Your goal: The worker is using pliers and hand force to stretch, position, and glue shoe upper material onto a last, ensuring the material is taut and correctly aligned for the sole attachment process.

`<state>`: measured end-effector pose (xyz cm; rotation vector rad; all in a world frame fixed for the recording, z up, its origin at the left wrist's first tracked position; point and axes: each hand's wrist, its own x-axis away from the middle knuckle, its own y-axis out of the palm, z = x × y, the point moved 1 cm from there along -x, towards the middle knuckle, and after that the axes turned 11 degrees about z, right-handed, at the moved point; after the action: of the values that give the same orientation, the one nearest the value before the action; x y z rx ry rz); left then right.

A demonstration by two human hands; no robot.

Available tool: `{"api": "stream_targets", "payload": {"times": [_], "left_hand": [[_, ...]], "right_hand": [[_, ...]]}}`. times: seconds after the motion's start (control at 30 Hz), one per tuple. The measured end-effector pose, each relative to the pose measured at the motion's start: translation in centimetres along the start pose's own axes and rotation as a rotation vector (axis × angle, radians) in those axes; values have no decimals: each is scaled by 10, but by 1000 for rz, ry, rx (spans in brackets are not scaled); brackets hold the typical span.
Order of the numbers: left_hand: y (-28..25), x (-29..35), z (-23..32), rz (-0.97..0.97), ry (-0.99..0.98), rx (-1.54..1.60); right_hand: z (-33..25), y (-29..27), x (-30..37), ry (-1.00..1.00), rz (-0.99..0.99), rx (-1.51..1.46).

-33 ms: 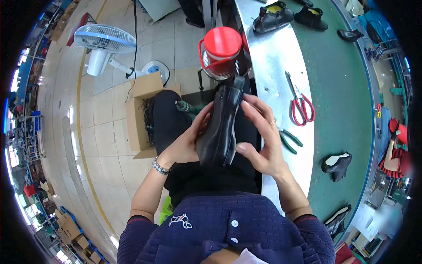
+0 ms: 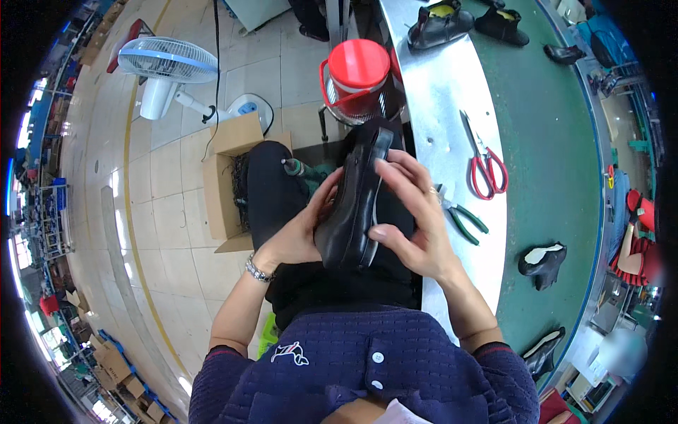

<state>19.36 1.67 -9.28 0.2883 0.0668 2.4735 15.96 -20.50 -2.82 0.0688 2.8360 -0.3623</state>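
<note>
A black leather shoe [image 2: 347, 212] is held on its side above my lap, its sole edge turned toward the right. My left hand [image 2: 302, 230] grips it from the left, fingers behind the upper and mostly hidden. My right hand [image 2: 417, 219] is on the sole side, fingertips and thumb tip against the sole edge, with a gap at the palm. A green-handled tool [image 2: 300, 169] rests by my left thigh, partly hidden. Beside my right hand, green-handled pliers [image 2: 462, 217] and red-handled scissors [image 2: 486, 162] lie on the metal bench.
The metal bench [image 2: 452, 106] runs along my right, with a black shoe [image 2: 441, 27] at its far end. Beyond it, a green conveyor belt [image 2: 540, 169] carries several shoes. Ahead stands a red-lidded bucket [image 2: 359, 67]. To the left are a cardboard box [image 2: 220, 198] and a fan [image 2: 166, 62].
My right hand has moved slightly left, bringing its thumb and fingertips closer over the sole edge. The shoe has tilted slightly; my left hand keeps its grip.
</note>
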Motion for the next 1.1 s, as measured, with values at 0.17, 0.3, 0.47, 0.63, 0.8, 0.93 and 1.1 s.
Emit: {"api": "stream_targets", "payload": {"times": [0.17,0.3,0.47,0.63,0.8,0.93,1.1], "left_hand": [[-8,36,-16,8,-38,60],[1,13,-33,148,-42,303],[28,-14,-44,291,-170,178],[63,-15,-49,455,14,-211],[77,-12,-55,510,123,-431],[79,-8,-60,536,155,-521],[76,-13,-67,603,194,-522]], "right_hand": [[22,33,11,234,-262,-165],[10,42,24,394,-141,-295],[-2,10,45,534,-158,272],[13,-6,81,730,-39,292],[33,-11,102,966,146,-22],[34,4,108,1056,207,-179],[36,10,99,1072,243,-161]]}}
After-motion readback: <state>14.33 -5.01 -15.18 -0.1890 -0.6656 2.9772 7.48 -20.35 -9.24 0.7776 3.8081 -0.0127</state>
